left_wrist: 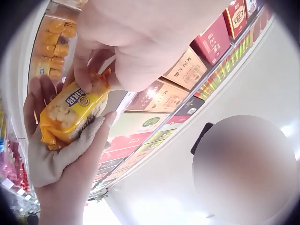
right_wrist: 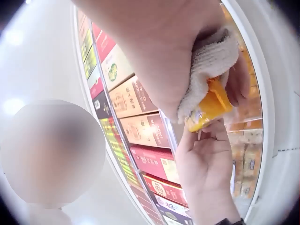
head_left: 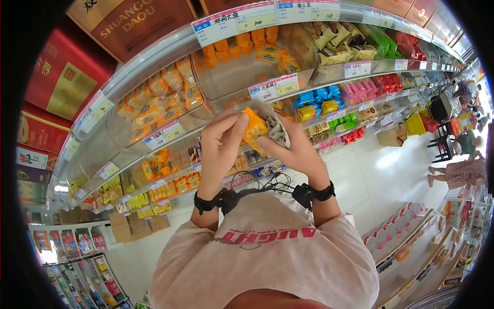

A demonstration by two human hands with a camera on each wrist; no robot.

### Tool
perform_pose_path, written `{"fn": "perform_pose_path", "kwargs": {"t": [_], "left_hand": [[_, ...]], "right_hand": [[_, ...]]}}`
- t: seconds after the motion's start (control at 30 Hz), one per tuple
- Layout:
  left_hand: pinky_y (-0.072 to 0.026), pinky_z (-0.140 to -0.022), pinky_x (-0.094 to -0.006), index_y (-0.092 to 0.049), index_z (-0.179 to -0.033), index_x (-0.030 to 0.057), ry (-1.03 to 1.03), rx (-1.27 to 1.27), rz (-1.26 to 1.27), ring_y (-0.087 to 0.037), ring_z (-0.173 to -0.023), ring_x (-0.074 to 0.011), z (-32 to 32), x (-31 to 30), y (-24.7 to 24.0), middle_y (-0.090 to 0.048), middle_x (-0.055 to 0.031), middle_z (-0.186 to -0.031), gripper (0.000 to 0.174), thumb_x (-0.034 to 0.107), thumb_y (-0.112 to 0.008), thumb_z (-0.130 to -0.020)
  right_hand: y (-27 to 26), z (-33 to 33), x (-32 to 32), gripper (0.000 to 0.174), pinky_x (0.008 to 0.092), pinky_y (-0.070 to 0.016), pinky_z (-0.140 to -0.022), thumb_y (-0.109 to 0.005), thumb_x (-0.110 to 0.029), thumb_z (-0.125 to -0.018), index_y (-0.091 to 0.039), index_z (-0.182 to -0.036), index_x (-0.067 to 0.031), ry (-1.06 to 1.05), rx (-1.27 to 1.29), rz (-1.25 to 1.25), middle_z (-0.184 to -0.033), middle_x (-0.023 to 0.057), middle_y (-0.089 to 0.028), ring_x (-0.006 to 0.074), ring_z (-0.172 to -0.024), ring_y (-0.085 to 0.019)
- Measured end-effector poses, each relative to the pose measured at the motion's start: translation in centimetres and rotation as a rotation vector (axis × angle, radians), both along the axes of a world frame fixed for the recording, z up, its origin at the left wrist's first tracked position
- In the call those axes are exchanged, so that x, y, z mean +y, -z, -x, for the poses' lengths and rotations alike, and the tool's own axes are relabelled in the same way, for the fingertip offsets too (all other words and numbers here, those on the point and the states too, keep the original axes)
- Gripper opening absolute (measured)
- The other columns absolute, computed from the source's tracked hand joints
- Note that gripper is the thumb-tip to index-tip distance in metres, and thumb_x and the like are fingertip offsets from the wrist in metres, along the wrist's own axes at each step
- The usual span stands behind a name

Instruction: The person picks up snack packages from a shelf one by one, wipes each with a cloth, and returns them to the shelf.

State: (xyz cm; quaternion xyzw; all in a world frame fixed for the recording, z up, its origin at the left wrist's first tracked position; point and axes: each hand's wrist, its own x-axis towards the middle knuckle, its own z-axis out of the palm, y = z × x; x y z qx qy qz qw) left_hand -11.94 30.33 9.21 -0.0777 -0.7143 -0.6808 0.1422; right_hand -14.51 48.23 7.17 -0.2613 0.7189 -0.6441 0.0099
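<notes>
Both hands meet at an orange snack packet [head_left: 254, 129] in front of the shelf, at chest height. My left hand [head_left: 222, 135] pinches one end of the packet between thumb and fingers, as the left wrist view shows. The right hand [head_left: 299, 149] holds a greyish-white cloth [head_left: 278, 130] in its palm, with the packet [left_wrist: 75, 110] lying against it. In the head view, the right thumb rests on the packet's face. Through the wrapper's clear part, a pale, lumpy snack shows. The right wrist view shows the cloth [right_wrist: 213, 58] bunched under the right hand.
Clear shelf bins hold orange packets [head_left: 164, 98], with an orange-packet bin [head_left: 221, 77] partly filled beside them. Blue packets [head_left: 319, 95] and pink packets [head_left: 358, 91] stand to the right. Gift boxes [head_left: 131, 26] line the top shelf. Another person [head_left: 460, 172] stands down the aisle at right.
</notes>
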Motion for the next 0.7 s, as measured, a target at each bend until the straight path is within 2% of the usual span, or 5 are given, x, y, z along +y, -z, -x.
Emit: {"fn": "perform_pose_path", "kwargs": {"t": [0.17,0.37,0.47,0.57,0.7], "left_hand": [[-0.0426,-0.066,-0.0199,-0.066,-0.098,-0.0122,0.063,-0.037,-0.018,-0.053,-0.077,-0.0050,0.1,-0.1,0.5,-0.061,-0.0038,-0.094,0.023,0.010,-0.062,-0.101],[-0.0445,-0.067,-0.0193,-0.067,-0.101,-0.0111,0.035,-0.049,-0.068,-0.055,-0.079,-0.0048,0.2,0.8,0.4,-0.062,-0.0027,-0.097,0.024,0.012,-0.061,-0.102],[-0.0452,-0.070,-0.0200,-0.067,-0.103,-0.0110,-0.005,0.006,-0.092,-0.055,-0.078,-0.0041,0.5,0.6,1.4,-0.063,-0.0037,-0.100,0.025,0.013,-0.061,-0.102],[-0.0442,-0.070,-0.0200,-0.069,-0.104,-0.0092,-0.018,-0.071,-0.168,-0.054,-0.076,-0.0033,0.4,0.4,0.9,-0.066,-0.0032,-0.099,0.024,0.014,-0.062,-0.101],[-0.0426,-0.068,-0.0189,-0.072,-0.107,-0.0056,0.083,-0.213,-0.291,-0.055,-0.077,-0.0022,0.9,-0.8,0.9,-0.068,-0.0009,-0.094,0.027,0.019,-0.060,-0.102]], "right_hand": [[-0.9,-0.1,1.1,0.054,0.0325,-0.0515,-0.066,-0.079,-0.032,-0.084,-0.066,-0.120,0.0053,-0.022,-0.120,-0.185,-0.077,0.0137,-0.069,0.0170,-0.066,-0.063],[2.3,0.2,0.3,0.055,0.0314,-0.0517,-0.065,-0.082,-0.032,-0.080,-0.068,-0.120,0.0038,0.152,-0.066,0.005,-0.071,0.0113,-0.067,0.0155,-0.063,-0.061],[2.8,0.2,0.6,0.060,0.0301,-0.0521,-0.068,-0.085,-0.031,-0.077,-0.066,-0.122,0.0050,0.156,0.008,-0.013,-0.077,0.0129,-0.069,0.0142,-0.067,-0.062],[3.4,0.3,0.9,0.065,0.0300,-0.0523,-0.072,-0.088,-0.030,-0.074,-0.064,-0.122,0.0067,0.049,0.022,0.082,-0.085,0.0144,-0.070,0.0138,-0.073,-0.064],[3.0,-0.1,1.4,0.063,0.0301,-0.0518,-0.076,-0.088,-0.028,-0.075,-0.063,-0.120,0.0082,-0.023,0.055,0.040,-0.090,0.0143,-0.071,0.0141,-0.078,-0.063]]}}
